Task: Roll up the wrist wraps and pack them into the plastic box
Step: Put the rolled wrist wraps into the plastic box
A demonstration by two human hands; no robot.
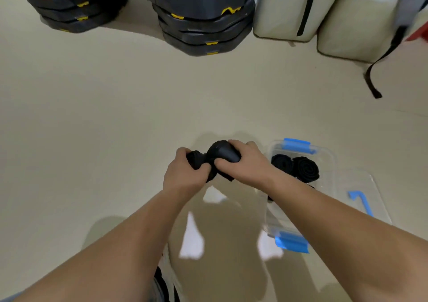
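Beside the plastic box, my left hand and right hand clutch one wrist wrap lying crosswise; the right hand is nearer the box.

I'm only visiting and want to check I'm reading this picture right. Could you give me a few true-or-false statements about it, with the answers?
1. The left hand and right hand both grip a black wrist wrap. True.
2. The plastic box is empty. False: two rolled wraps lie in it.
3. The lid is clipped onto the box. False: it lies on the floor beside the box, on its right.
4. The box stands to the right of the hands. True.
5. The box's latches are red. False: they are blue.
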